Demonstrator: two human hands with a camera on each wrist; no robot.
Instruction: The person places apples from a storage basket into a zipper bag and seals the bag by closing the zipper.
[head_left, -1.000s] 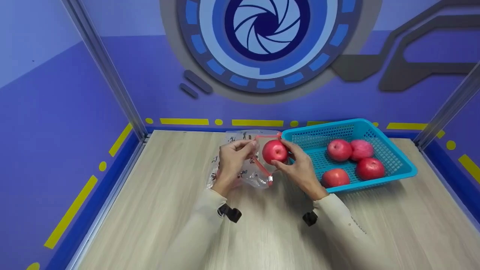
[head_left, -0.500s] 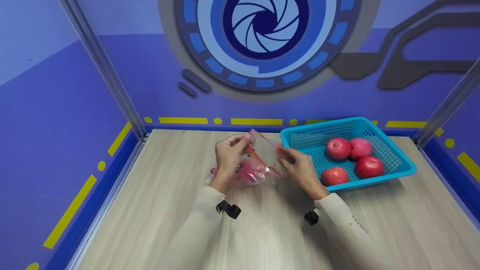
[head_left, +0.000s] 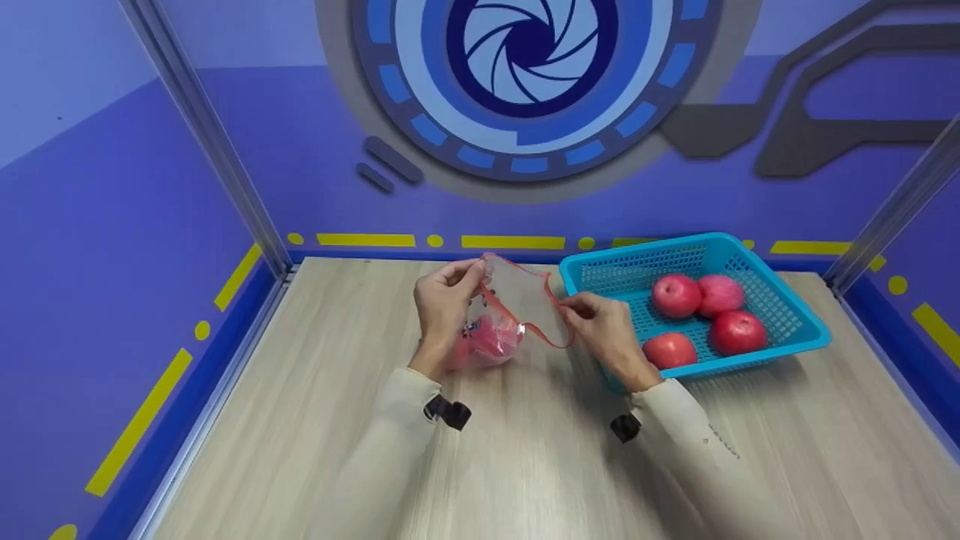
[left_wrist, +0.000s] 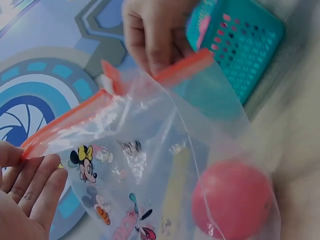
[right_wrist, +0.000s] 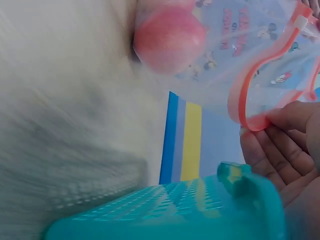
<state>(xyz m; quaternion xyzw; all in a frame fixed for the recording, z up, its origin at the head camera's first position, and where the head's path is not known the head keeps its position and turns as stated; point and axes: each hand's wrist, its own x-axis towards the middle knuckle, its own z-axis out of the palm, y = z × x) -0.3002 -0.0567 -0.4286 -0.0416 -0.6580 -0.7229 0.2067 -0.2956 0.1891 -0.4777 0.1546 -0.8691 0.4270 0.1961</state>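
A clear zipper bag (head_left: 536, 296) with a red-orange rim and cartoon prints hangs between both hands, its mouth spread. My left hand (head_left: 441, 306) pinches the rim at the far left corner. At the opposite corner, near the basket, my right hand (head_left: 606, 330) grips the rim between thumb and fingers. A red apple (left_wrist: 232, 200) rests low in the bag, and part of another pinkish-red shape shows beside it in the right wrist view. The white slider (right_wrist: 300, 22) sits on the zipper strip.
A turquoise basket (head_left: 799, 349) stands right of the bag, close beside my right hand. Several red apples (head_left: 677, 295) lie in it. The wooden table (head_left: 495, 465) ends at a blue-purple back wall (head_left: 300, 165), with metal posts at the corners.
The apple in my right hand has gone into the bag, and that hand now grips the rim. My left hand has moved slightly left, with the bag's mouth spread wider.
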